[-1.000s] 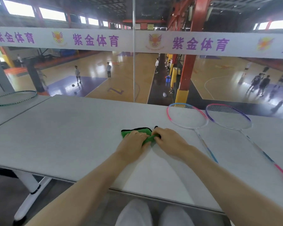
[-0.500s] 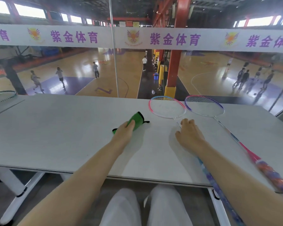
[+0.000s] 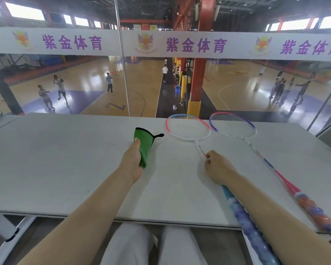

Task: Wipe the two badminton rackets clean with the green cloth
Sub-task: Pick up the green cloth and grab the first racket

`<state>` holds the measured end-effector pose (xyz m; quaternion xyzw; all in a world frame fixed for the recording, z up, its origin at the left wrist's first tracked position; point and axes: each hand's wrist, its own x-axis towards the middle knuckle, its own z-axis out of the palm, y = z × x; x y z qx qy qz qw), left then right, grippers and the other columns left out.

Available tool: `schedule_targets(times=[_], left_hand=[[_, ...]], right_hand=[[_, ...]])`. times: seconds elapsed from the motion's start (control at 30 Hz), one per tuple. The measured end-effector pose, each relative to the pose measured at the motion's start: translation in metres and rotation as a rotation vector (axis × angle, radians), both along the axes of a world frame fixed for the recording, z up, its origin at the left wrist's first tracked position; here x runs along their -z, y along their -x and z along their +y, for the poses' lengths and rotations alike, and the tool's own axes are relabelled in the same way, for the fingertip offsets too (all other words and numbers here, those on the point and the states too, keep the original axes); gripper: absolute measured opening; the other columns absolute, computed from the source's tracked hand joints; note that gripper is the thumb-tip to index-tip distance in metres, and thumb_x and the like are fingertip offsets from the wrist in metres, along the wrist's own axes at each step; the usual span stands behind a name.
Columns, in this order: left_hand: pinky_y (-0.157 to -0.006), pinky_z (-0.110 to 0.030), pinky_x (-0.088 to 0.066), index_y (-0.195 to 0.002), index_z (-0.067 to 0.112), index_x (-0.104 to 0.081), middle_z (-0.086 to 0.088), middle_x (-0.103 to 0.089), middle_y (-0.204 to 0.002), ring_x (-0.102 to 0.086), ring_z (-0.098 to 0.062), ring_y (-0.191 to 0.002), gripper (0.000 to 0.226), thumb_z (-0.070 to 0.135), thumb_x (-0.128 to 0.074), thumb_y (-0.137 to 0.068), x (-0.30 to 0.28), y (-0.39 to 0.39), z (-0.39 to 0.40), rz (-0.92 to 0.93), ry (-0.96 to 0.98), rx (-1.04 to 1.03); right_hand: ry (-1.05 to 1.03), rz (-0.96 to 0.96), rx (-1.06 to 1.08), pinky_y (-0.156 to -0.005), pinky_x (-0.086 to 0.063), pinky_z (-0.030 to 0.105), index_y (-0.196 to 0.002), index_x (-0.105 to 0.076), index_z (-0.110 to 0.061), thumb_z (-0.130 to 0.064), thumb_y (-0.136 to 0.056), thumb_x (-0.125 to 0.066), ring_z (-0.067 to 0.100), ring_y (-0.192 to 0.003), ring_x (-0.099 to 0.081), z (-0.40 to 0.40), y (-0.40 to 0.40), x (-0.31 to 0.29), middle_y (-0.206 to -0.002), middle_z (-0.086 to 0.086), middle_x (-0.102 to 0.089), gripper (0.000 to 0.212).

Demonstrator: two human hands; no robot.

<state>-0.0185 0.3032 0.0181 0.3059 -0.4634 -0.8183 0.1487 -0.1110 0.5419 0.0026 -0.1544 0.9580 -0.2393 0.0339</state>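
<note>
My left hand [image 3: 132, 161] holds the green cloth [image 3: 144, 144] in a closed grip. My right hand [image 3: 217, 168] pinches the near racket [image 3: 188, 128] by its shaft; the second racket [image 3: 232, 125] lies just right. Wiping hasn't visibly begun; both remain.

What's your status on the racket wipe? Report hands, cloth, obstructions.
Left hand gripping green cloth, raised off table. Right hand pinching shaft of pink-framed racket. Purple-framed racket untouched alongside. Nothing in the way.
</note>
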Motion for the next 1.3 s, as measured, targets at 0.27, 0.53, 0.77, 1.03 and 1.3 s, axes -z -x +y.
schedule_targets(times=[0.27,0.53,0.77,1.03,1.3], left_hand=[[-0.101,-0.042,-0.048,-0.112,0.014,-0.058,-0.002,-0.066,-0.098,-0.064,-0.021,-0.095,0.033,0.044,-0.048,-0.1,0.006,0.017,-0.006,-0.002,0.017,0.01],[-0.102,-0.046,-0.047,-0.128,0.018,-0.059,-0.005,-0.067,-0.118,-0.063,-0.025,-0.109,0.045,0.049,-0.043,-0.099,0.015,0.027,-0.005,-0.051,0.167,0.068],[-0.1,-0.045,-0.048,-0.129,0.025,-0.059,0.001,-0.066,-0.119,-0.063,-0.022,-0.109,0.049,0.056,-0.046,-0.093,0.011,0.021,0.0,-0.082,0.223,0.065],[-0.1,-0.046,-0.048,-0.116,0.036,-0.06,0.006,-0.066,-0.116,-0.062,-0.019,-0.109,0.045,0.063,-0.044,-0.085,0.016,0.02,0.005,-0.104,0.355,0.074],[-0.081,-0.031,-0.04,-0.136,0.027,-0.048,0.011,-0.052,-0.096,-0.051,-0.015,-0.096,0.042,0.046,-0.034,-0.102,0.005,0.012,0.032,-0.127,0.485,0.052]], right_hand=[[0.169,0.031,-0.007,-0.075,-0.036,0.029,-0.114,-0.055,-0.014,-0.021,-0.1,-0.042,0.02,-0.088,-0.052,0.004,-0.001,0.012,-0.101,0.001,-0.06,0.02],[0.027,0.115,-0.072,-0.07,-0.046,0.035,-0.104,-0.056,-0.014,-0.023,-0.1,-0.038,0.024,-0.083,-0.059,-0.003,-0.006,0.008,-0.094,0.003,-0.063,0.021],[-0.168,0.149,-0.089,-0.069,-0.041,0.033,-0.101,-0.055,-0.009,-0.015,-0.099,-0.04,0.03,-0.091,-0.059,-0.006,-0.005,0.004,-0.103,0.009,-0.06,0.017],[-0.193,0.218,-0.041,-0.063,-0.043,0.033,-0.089,-0.059,-0.006,-0.017,-0.097,-0.047,0.029,-0.08,-0.059,0.012,-0.02,-0.017,-0.091,0.009,-0.063,0.019],[-0.264,0.064,-0.002,-0.056,-0.04,0.029,-0.082,-0.058,-0.014,-0.052,-0.093,-0.051,0.02,-0.07,-0.057,0.059,-0.068,-0.032,-0.08,0.003,-0.063,0.04]])
